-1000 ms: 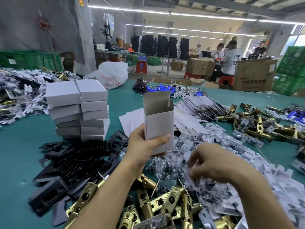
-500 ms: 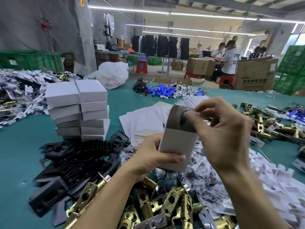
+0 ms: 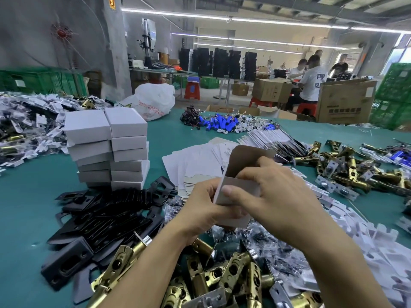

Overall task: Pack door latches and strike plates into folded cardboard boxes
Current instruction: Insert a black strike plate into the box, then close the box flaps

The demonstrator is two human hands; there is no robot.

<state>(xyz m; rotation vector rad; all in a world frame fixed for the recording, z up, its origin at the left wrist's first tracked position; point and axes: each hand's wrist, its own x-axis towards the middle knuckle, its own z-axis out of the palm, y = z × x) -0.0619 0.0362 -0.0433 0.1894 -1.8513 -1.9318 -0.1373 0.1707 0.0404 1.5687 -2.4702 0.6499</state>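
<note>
1. Cardboard comes first in the head view: a small cardboard box (image 3: 239, 192) is held upright in mid-air above the table, between both hands. Its top flap (image 3: 246, 156) is raised, so the mouth is open for filling.
2. The left hand (image 3: 200, 210) wraps the box's lower part from the left, with its fingers curled round it. This grip probably steadies the box while the other hand works.
3. The right hand (image 3: 278, 196) pinches the front wall near the mouth, with its thumb outside and its fingers dipping into the opening. Whether it carries a part in cannot be told, because the fingers hide the inside.
4. Brass latches (image 3: 222, 276) lie heaped just below the hands, with black strike plates (image 3: 104, 218) to the left and bagged screws (image 3: 271, 245) under the box. All are close by, likely so each can be picked up quickly.
5. Flat box blanks (image 3: 200, 161) fan out behind the hands. A stack of closed white boxes (image 3: 109, 150) stands further left on the green table cover (image 3: 22, 207). It is clear of the working spot, and these seem to be the finished ones.
</note>
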